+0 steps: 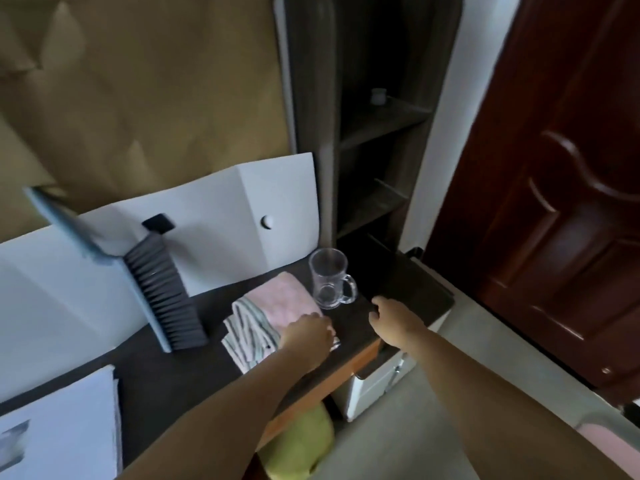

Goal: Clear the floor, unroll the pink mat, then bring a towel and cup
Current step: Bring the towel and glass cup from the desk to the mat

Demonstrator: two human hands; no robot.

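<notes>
A folded pink towel (281, 298) lies on a striped cloth (248, 330) on the dark desk (166, 368). My left hand (306, 337) rests on the near right corner of the folded pile, fingers curled over its edge. A clear glass cup (330, 278) with a handle stands upright just right of the towel. My right hand (391, 322) hovers a little right of and nearer than the cup, fingers loosely bent, holding nothing. A strip of the pink mat (609, 441) shows at the lower right edge.
A grey hand brush (162, 292) with a blue handle leans against the white back panel (214, 216). A dark shelf unit (374, 133) stands behind the cup, a brown door (554, 202) to the right. White papers (65, 434) lie at lower left; a green cushion (301, 441) sits under the desk.
</notes>
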